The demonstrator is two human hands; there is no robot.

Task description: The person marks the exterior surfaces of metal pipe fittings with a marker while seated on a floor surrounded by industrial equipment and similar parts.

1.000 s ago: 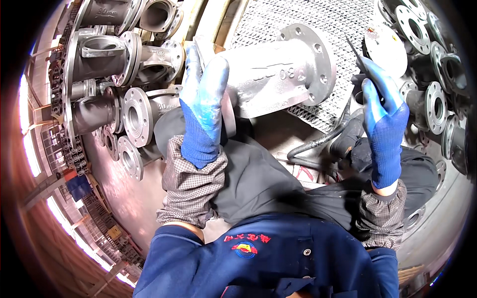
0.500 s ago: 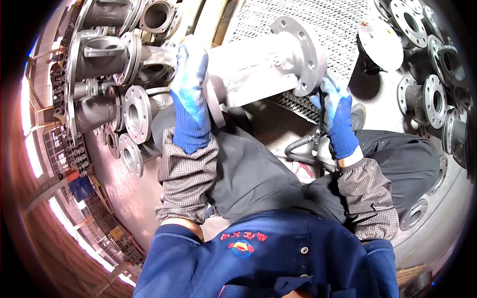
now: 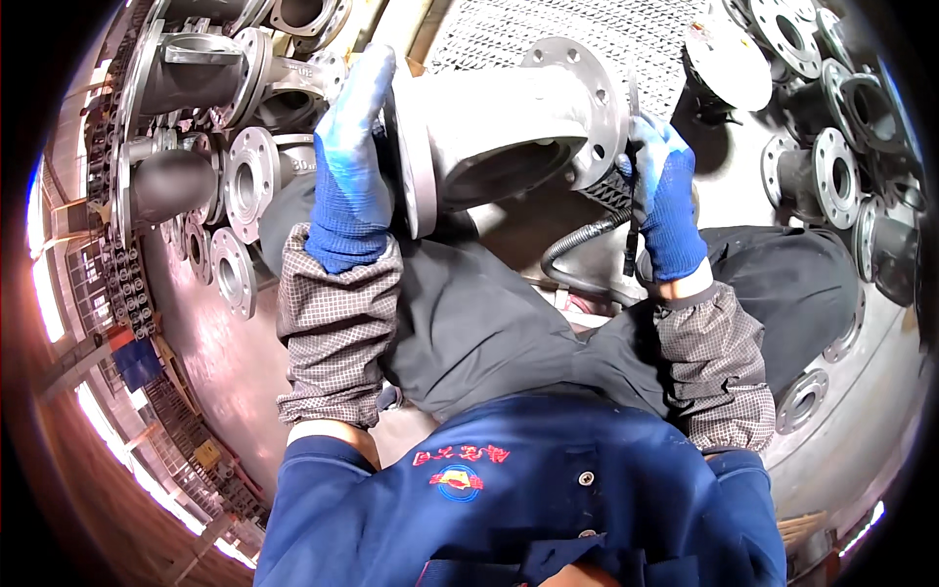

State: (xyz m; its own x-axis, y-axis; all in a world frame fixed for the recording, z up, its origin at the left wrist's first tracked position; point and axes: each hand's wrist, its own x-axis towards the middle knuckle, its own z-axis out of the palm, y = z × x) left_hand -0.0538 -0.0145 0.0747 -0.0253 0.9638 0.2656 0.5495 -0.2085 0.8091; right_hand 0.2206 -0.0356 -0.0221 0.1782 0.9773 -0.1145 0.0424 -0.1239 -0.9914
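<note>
A grey-white metal valve body (image 3: 469, 108) with a round flange at each end lies across in front of my knees, and a large dark opening in its side faces me. My left hand (image 3: 354, 161), in a blue and white glove, rests with straight fingers against the outer face of the left flange (image 3: 416, 171). My right hand (image 3: 667, 191), in a matching glove, is closed round a slim black tool (image 3: 635, 186) beside the right flange (image 3: 599, 108). A ribbed grey hose (image 3: 577, 238) curves down near that tool, whose working end I cannot make out.
Several flanged castings (image 3: 196, 83) are stacked to the left, and more flanged pipe pieces (image 3: 836, 176) stand to the right. A metal mesh surface (image 3: 548, 29) lies beyond the valve body. A pale round disc (image 3: 729, 67) tops a dark stand at the far right.
The valve body has turned about its length, so its side opening now shows. My left hand has moved up along the left flange. The right hand still grips the black tool.
</note>
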